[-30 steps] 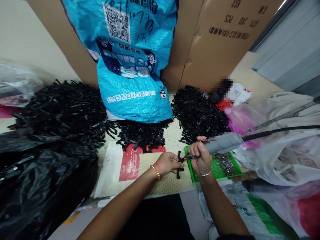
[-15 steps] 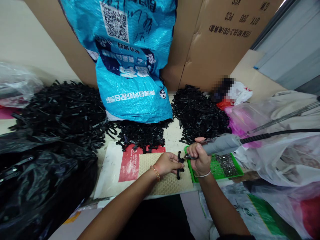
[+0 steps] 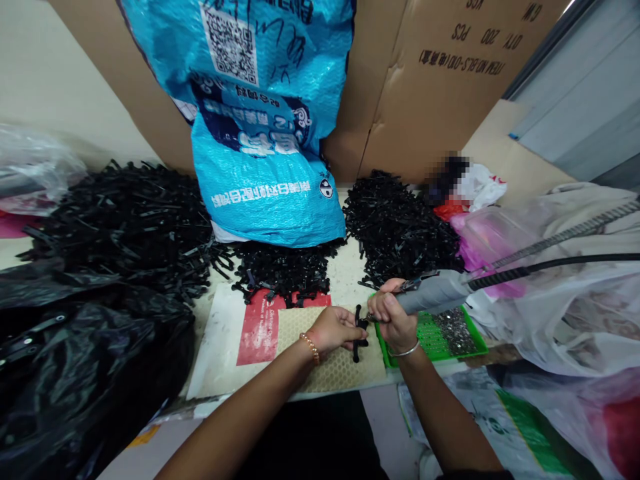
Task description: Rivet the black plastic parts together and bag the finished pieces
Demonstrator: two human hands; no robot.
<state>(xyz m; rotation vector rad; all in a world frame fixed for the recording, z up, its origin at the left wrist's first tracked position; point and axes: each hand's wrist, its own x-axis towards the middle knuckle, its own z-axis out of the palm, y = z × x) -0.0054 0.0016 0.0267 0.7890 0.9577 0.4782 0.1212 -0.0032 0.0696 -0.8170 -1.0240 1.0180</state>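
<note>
My left hand [image 3: 336, 329] pinches a small black plastic part [image 3: 357, 339] with crossing arms, above a beige honeycomb-patterned mat [image 3: 327, 373]. In my right hand [image 3: 395, 320] is a grey electric screwdriver [image 3: 435, 292], held slanting with its tip pointing left. The tip meets or nearly touches the right side of the black part; exact contact is too small to tell. Just behind my right hand lies a green tray [image 3: 473, 350], with many small metal screws [image 3: 455, 331] heaped toward its right side.
Piles of black plastic parts lie at the left [image 3: 125, 227], middle [image 3: 285, 267] and right [image 3: 400, 230]. A blue woven sack [image 3: 270, 187] rests on the middle pile against cardboard [image 3: 430, 100]. A black plastic bag [image 3: 90, 360] fills the left; clear bags [image 3: 565, 313] crowd the right.
My right hand and the screwdriver have shifted slightly left and down, the tool's rear end dropping a little. My left hand stays nearly in place with the black part.
</note>
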